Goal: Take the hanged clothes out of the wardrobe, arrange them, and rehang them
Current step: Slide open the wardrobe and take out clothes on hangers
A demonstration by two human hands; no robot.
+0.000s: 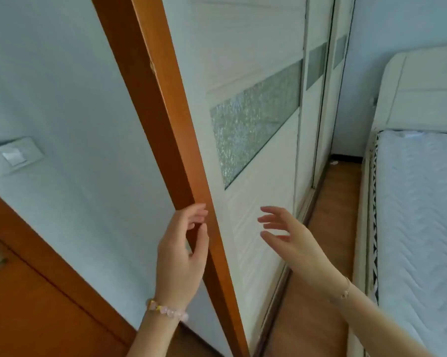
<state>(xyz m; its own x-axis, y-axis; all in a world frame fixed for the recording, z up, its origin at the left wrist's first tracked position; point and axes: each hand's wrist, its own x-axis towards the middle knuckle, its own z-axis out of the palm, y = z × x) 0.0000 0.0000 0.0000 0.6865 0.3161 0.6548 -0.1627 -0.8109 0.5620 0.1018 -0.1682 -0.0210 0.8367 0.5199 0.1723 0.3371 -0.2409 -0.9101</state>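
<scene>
The wardrobe stands closed, faced by white sliding door panels with fine horizontal ribbing. Each panel carries a slanted rectangular insert of frosted, speckled glass, rough and glittery in texture. A flat orange-brown wooden frame post with a smooth matte finish runs along the left edge of the wardrobe.

The hanged clothes are not visible; the shut panels hide the wardrobe interior.

The left hand is at the wooden post, left of the wardrobe's nearest panel. Its fingers are loosely curled and its fingertips lie at the post's front edge; whether they press on the wood cannot be told. It holds nothing. A bracelet of pale pink rounded beads circles the left wrist.

The right hand is in front of the nearest wardrobe panel, fingers spread wide, holding nothing and apart from the panel surface. A thin chain sits on the right wrist; its detail is too blurred to read.

Left of the wardrobe, a pale blue wall bears a white rectangular switch plate. Right of the wardrobe, a strip of wooden floor separates it from a bed with a cream padded headboard and a white wave-quilted mattress, cut off by the picture edge.
</scene>
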